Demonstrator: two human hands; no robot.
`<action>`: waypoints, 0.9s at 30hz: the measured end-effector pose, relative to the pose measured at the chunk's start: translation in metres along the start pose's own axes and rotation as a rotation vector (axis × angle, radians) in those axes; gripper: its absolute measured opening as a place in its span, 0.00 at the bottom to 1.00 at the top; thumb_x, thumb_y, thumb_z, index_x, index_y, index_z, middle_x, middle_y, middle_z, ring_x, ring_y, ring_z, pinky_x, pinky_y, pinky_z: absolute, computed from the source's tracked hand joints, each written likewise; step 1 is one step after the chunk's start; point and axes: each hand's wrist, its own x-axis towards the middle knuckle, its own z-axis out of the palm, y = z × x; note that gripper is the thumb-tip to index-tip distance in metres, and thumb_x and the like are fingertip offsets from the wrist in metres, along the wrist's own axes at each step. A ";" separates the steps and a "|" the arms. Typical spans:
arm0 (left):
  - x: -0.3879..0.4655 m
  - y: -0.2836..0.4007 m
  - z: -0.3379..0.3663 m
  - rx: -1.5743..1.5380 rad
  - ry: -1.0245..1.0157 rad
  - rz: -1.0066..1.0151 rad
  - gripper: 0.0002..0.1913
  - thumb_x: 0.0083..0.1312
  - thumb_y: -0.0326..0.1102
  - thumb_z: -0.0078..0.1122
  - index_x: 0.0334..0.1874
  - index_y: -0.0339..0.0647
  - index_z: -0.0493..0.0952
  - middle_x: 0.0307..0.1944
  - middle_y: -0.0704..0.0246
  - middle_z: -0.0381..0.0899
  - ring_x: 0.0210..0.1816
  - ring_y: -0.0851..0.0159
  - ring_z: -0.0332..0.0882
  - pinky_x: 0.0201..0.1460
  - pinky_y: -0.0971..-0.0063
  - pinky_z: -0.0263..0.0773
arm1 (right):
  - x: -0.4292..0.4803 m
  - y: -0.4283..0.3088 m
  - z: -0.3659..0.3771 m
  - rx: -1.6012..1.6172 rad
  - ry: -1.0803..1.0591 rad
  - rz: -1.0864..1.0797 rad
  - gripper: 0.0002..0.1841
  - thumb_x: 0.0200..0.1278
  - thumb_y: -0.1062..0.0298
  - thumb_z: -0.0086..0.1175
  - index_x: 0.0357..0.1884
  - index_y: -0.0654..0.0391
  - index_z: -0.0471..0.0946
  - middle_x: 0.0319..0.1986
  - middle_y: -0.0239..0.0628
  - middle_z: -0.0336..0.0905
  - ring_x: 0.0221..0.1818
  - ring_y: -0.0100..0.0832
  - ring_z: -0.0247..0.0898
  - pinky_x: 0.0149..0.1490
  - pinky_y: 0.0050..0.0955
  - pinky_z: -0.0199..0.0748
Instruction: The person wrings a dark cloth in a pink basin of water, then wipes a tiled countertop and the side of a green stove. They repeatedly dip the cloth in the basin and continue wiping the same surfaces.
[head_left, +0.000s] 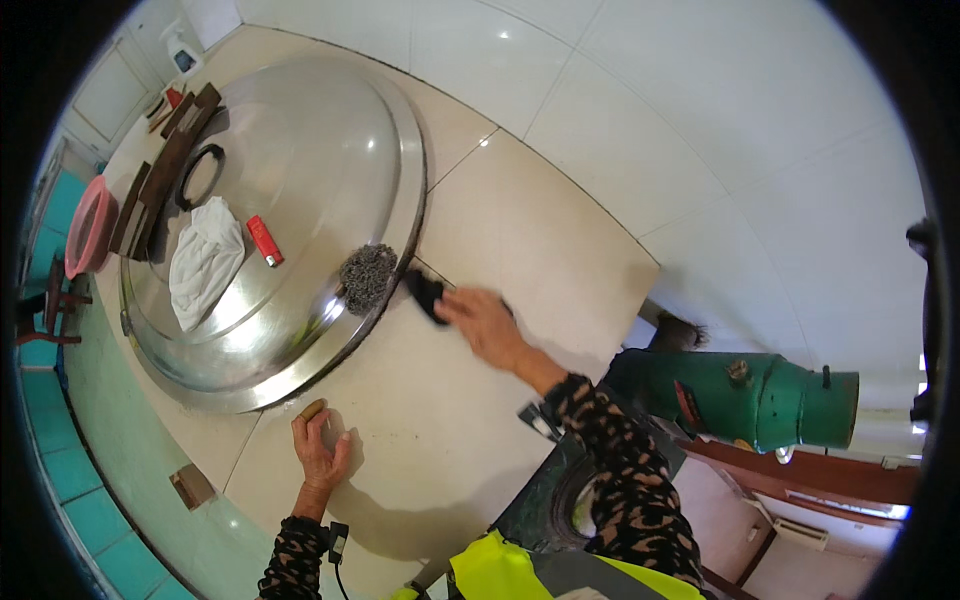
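A large domed metal lid (322, 165) lies on the beige tiled counter (540, 217). On it rest a metal scouring pad (368, 278), a red lighter (265, 241), a white cloth (207, 262) and dark wooden pieces (169, 169) beside its black handle (199, 177). My right hand (484, 322) grips a black object, blurred and too unclear to name, on the counter just past the lid's rim. My left hand (320, 454) is near the counter's front, below the lid, with fingers bent and apart and a brownish cover on one fingertip; it holds nothing.
A green metal cylinder (765, 401) projects at the right, beyond the counter's corner. A pink basin (91, 227) stands past the lid at the far left. White tiled wall (675, 97) runs along the back. A small brown block (192, 487) is on the green floor.
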 end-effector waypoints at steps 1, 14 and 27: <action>0.000 -0.001 0.000 0.013 0.005 0.015 0.21 0.56 0.33 0.62 0.51 0.33 0.72 0.55 0.52 0.71 0.53 0.49 0.69 0.56 0.60 0.68 | -0.020 -0.016 -0.004 0.052 -0.052 -0.046 0.22 0.63 0.74 0.48 0.60 0.48 0.75 0.58 0.42 0.73 0.60 0.46 0.66 0.65 0.42 0.62; -0.001 -0.003 0.001 0.023 -0.050 0.002 0.21 0.58 0.31 0.60 0.53 0.34 0.70 0.57 0.52 0.68 0.58 0.50 0.67 0.60 0.60 0.66 | -0.018 0.073 -0.052 -0.183 0.258 0.294 0.18 0.62 0.77 0.50 0.52 0.51 0.80 0.53 0.38 0.77 0.55 0.43 0.67 0.60 0.36 0.67; -0.002 -0.003 0.004 0.038 -0.091 -0.031 0.21 0.60 0.32 0.59 0.54 0.32 0.69 0.58 0.50 0.66 0.58 0.49 0.66 0.59 0.59 0.66 | 0.113 0.176 -0.054 -0.294 0.346 0.371 0.17 0.64 0.69 0.48 0.54 0.51 0.78 0.57 0.37 0.75 0.57 0.45 0.64 0.60 0.41 0.64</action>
